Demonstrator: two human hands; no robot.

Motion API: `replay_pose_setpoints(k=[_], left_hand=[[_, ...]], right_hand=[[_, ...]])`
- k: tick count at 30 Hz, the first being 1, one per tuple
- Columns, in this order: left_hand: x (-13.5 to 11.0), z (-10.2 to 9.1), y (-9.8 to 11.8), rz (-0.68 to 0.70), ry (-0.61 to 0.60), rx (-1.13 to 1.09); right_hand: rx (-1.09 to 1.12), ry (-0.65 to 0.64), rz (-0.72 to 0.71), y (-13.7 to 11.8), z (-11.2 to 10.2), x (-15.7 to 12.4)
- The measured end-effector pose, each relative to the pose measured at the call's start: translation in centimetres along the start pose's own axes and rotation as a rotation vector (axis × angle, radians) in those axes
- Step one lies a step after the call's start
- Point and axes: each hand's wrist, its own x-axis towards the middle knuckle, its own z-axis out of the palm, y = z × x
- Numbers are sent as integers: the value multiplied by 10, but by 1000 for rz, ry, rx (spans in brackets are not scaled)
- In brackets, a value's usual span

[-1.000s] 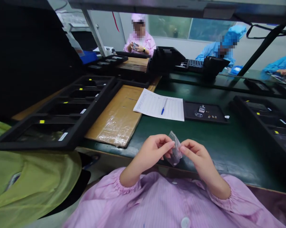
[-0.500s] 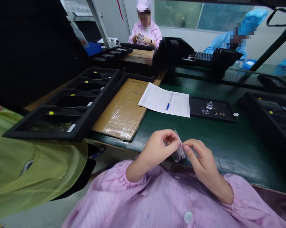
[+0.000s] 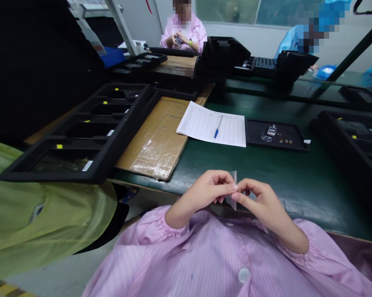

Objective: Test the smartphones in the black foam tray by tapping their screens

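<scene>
Between my two hands, just over the table's front edge, is a small clear plastic bag (image 3: 231, 201). My left hand (image 3: 211, 187) pinches it near its upper edge with thumb and fingers. From the other side my right hand (image 3: 256, 194) grips the same edge, thumb and forefinger pressed together. The fingers of both hands almost meet there. What the bag contains, if anything, I cannot make out. Beyond my hands a printed sheet (image 3: 201, 128) lies on the table with a blue pen (image 3: 218, 127) on it.
A shallow black tray (image 3: 293, 131) holds a small metal-and-glass piece (image 3: 270, 131) and several tiny parts. Cardboard (image 3: 153, 144) and a black foam tray (image 3: 102, 165) lie left, beside a person in a yellow-green garment (image 3: 50, 222). More foam trays (image 3: 343, 140) stand right. Co-workers sit opposite.
My right hand has moved left and its fingers have closed on the bag's edge, near my left fingers. The bag now stands more upright. The view has shifted slightly.
</scene>
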Motion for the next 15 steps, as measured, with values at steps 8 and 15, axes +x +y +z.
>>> replay_pose_setpoints(k=[8, 15], left_hand=[[-2, 3, -5, 49, 103, -95], [-4, 2, -1, 195, 367, 233]], right_hand=[[278, 65, 26, 8, -1, 0], [-415, 380, -169, 7, -9, 0]])
